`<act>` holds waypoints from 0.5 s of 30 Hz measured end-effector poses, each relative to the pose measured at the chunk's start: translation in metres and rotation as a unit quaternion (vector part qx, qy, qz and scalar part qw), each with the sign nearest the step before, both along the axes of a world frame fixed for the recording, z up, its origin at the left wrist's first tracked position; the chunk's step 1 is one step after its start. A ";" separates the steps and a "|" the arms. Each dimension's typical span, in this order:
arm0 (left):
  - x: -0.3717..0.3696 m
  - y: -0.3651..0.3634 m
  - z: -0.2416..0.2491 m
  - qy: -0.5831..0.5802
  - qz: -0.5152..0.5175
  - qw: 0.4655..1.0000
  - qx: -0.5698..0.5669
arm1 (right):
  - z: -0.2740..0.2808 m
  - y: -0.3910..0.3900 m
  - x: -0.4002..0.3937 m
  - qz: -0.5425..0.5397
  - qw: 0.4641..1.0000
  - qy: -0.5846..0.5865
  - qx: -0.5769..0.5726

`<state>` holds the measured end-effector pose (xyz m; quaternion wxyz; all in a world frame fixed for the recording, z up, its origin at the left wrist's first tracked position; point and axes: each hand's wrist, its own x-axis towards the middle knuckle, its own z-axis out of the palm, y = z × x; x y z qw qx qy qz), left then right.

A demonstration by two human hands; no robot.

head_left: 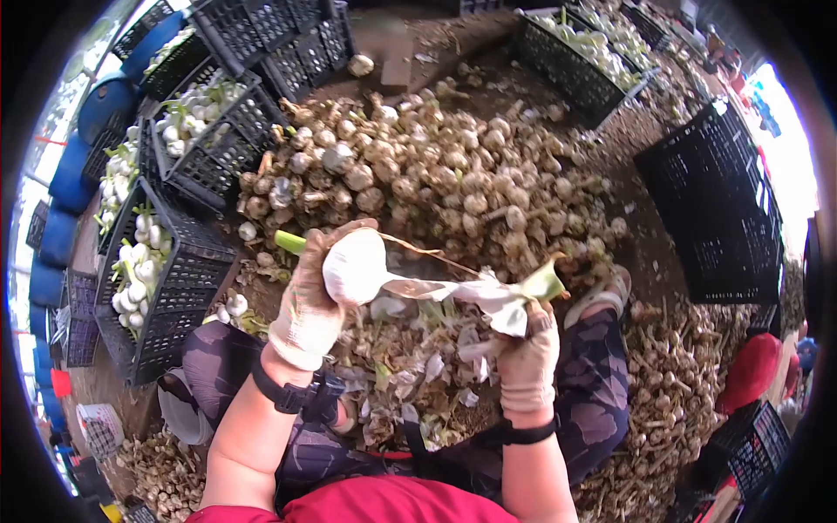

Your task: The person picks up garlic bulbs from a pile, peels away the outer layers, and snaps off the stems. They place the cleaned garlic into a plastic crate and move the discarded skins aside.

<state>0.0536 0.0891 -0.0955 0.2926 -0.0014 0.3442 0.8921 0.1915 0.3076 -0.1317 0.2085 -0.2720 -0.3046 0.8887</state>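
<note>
Garlic bulb [353,266] sits gripped in our gloved left hand [309,301] above the pile of peelings [410,383], while our right hand [527,349] pinches its loose papery skin [488,296] taut.

White garlic bulb [353,266], black crates [715,209], blue barrels [74,174]

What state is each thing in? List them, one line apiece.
left hand: gloved, gripping the garlic bulb
garlic bulb: white, partly peeled, skin trailing
right hand: gloved, pulling the loose skin
garlic pile: unpeeled, dirty, heaped on the ground
left crates: hold peeled white bulbs
right crate: tipped, contents unseen
peelings: scattered between the legs
</note>
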 end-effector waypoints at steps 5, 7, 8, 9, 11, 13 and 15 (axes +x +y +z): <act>-0.002 0.004 0.006 -0.030 0.137 0.990 -0.009 | -0.011 0.012 0.005 -0.056 0.996 0.049 -0.039; -0.011 -0.006 -0.004 -0.069 0.195 0.978 -0.036 | -0.027 0.026 0.005 -0.076 0.997 -0.023 0.005; -0.014 -0.011 -0.009 -0.086 0.201 0.976 -0.022 | -0.003 0.017 -0.005 -0.045 0.980 -0.130 0.141; -0.014 -0.011 -0.014 -0.098 0.189 0.977 -0.019 | 0.000 0.005 -0.010 0.070 0.961 -0.131 0.234; -0.007 -0.003 -0.018 -0.122 0.165 0.979 -0.003 | 0.005 -0.010 -0.014 0.202 0.726 -0.122 0.646; 0.001 0.003 -0.020 -0.122 0.155 0.980 -0.010 | 0.008 -0.026 -0.013 0.230 0.722 -0.114 0.643; 0.003 -0.004 -0.017 -0.103 0.175 0.979 -0.013 | 0.020 -0.035 -0.013 0.281 0.781 -0.054 0.556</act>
